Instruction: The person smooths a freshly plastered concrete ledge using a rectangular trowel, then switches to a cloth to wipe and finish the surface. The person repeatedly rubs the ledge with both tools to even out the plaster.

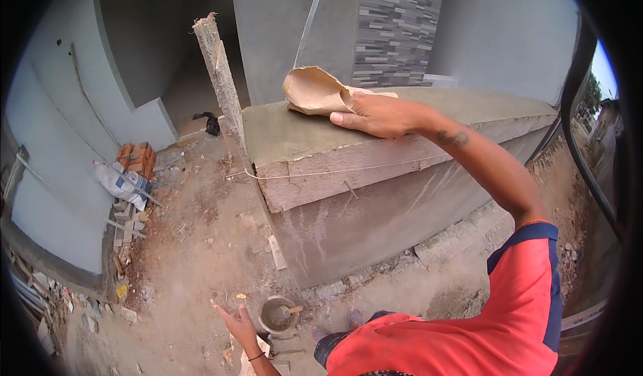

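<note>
My right hand is closed on a curled, torn piece of stiff brown paper, its thumb along the near side. The other fingers are partly hidden by the paper. Paper and hand rest on the smooth grey top of a low plastered wall. Low at my left side, my left hand hangs over the dirt ground with fingers stretched apart, holding nothing. Close to it stands a bucket with a wooden-handled tool in it.
A rough wooden post rises at the wall's left end. String runs along the wall's front, above a protruding nail. Red bricks and a white sack lie at left. A dark cable hangs at right.
</note>
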{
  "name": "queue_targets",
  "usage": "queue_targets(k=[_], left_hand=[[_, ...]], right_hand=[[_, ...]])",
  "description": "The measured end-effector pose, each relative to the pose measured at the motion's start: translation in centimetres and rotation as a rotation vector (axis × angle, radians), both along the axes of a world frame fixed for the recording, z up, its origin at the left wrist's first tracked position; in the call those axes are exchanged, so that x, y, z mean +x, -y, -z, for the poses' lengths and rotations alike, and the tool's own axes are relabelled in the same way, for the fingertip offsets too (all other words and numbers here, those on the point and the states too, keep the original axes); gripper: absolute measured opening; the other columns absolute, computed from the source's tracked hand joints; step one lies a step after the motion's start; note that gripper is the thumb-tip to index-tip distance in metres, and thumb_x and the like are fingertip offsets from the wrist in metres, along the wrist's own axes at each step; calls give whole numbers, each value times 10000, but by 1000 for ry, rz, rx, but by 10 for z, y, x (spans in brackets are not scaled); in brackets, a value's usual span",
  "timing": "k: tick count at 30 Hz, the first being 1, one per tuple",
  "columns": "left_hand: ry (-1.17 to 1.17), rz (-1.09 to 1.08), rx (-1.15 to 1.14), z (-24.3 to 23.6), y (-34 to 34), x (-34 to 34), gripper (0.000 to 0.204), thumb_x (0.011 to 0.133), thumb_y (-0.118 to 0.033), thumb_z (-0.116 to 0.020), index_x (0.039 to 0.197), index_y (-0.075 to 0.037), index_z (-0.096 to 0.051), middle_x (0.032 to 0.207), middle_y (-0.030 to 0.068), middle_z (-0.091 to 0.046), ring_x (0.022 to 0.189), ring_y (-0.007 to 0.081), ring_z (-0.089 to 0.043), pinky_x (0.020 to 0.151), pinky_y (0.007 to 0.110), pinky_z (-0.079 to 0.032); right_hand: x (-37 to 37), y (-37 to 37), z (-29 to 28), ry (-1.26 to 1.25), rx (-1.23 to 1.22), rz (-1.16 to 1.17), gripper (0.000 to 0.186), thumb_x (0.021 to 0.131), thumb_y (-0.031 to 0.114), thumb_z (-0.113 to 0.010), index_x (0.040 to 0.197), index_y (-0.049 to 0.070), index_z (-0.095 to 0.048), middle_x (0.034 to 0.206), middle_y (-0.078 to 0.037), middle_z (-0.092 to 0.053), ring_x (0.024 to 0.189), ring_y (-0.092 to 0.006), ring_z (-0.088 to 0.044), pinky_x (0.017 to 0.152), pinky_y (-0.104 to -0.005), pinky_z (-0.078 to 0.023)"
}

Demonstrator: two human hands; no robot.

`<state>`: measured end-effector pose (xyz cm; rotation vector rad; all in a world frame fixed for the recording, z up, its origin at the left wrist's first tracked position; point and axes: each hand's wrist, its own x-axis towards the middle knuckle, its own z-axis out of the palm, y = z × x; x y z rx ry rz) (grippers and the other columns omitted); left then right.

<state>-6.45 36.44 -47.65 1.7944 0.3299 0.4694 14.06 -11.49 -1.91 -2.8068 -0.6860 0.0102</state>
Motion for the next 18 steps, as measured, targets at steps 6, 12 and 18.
queue_targets(k=[6, 12, 18], left_hand=[[-320, -258, 95, -8, -19, -9, 917, 945, -83, -655, 1660, -8, -86, 1567, 345, -417, 1275, 397, -623, 1043, 417, -505], [-352, -224, -68, -2, -44, -14, 901, 961, -91, -641, 1666, -27, -83, 1558, 364, -412, 1275, 426, -615, 1058, 434, -493], [-249, -141, -14, 4, -61, -23, 925, 960, -79, -647, 1674, -56, -58, 1568, 355, -403, 1322, 395, -579, 1064, 431, -491]], right_hand=[[13, -9, -4, -46, 11, 217, 784, 1083, 610, -329, 1504, -45, -423, 1339, -265, -622, 1270, -406, -588, 1104, -511, -464], [-10, -15, -13, 10, 74, 191, 762, 1079, 624, -394, 1435, -31, -552, 1334, -221, -630, 1235, -339, -610, 1053, -439, -476], [-36, -51, -16, -114, -73, 62, 843, 1081, 628, -296, 1550, -70, -357, 1438, -355, -497, 1466, -441, -390, 1231, -490, -336]])
